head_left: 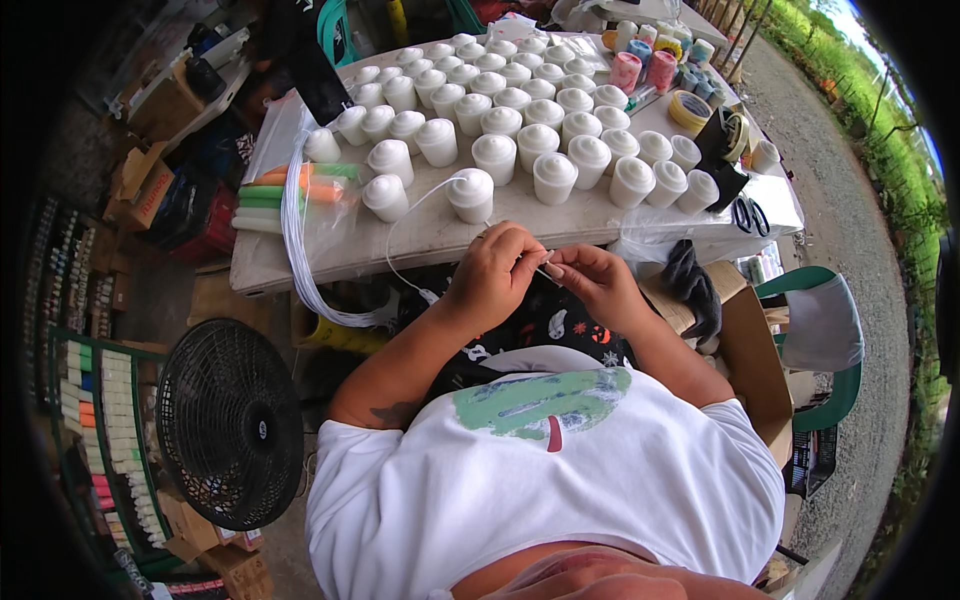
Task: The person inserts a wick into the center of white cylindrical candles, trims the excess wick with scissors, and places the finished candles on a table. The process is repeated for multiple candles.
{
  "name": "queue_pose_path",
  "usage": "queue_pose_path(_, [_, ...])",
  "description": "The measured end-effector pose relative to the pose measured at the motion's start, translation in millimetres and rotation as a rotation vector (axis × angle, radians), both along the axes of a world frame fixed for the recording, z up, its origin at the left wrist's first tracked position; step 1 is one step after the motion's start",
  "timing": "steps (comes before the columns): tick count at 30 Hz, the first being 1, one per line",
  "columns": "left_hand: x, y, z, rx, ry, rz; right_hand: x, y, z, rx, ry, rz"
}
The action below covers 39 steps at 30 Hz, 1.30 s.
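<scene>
My left hand (495, 268) and my right hand (597, 282) meet in front of the table's near edge. Both are closed, fingertips pinched together on something small and pale that I cannot make out. Just beyond my left hand stands a white cup-shaped piece (470, 198) with a domed top. From that top a thin white cord (392, 232) loops left and down off the table edge. Many similar white domed pieces (495, 160) stand in rows behind it. A bundle of white cords (293, 225) hangs over the table's left side.
Orange and green sticks in clear plastic (310, 185) lie at the table's left. To the right are scissors (750, 215), a tape roll (690, 110) and red-and-white cylinders (626, 70). A black fan (230, 425) stands at left, a green chair (845, 385) at right.
</scene>
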State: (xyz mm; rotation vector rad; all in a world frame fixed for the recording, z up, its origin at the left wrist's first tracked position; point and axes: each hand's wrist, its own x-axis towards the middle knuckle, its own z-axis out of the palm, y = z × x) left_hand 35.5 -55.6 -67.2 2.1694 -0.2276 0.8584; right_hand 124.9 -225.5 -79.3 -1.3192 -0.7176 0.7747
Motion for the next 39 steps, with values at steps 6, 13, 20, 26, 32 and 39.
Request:
queue_pose_path(6, [-1.5, -8.4, 6.5, -0.153, 0.075, -0.008, 1.9, 0.4, -5.8, 0.025, -0.059, -0.003])
queue_pose_path(13, [-1.1, -9.5, 0.4, -0.055, -0.069, 0.026, 1.8, 4.7, -4.3, 0.098, -0.014, -0.023])
queue_pose_path(20, [-1.3, -16.5, -11.9, -0.195, -0.093, 0.012, -2.5, 9.5, -10.3, 0.206, -0.048, -0.111])
queue_pose_path(26, [-4.2, -17.5, -18.5, -0.581, 0.193, -0.169, -2.3, 7.0, 7.4, 0.053, -0.920, -0.341])
queue_pose_path(32, [3.9, -10.0, -17.2, -1.046, 0.436, -0.664, 1.0, 1.4, 14.8, 0.039, -0.782, -0.368])
queue_pose_path(39, [13.2, -7.0, -23.3, -0.616, 0.465, -0.310, 8.8, -3.3, 14.6, -0.007, -0.961, -0.372])
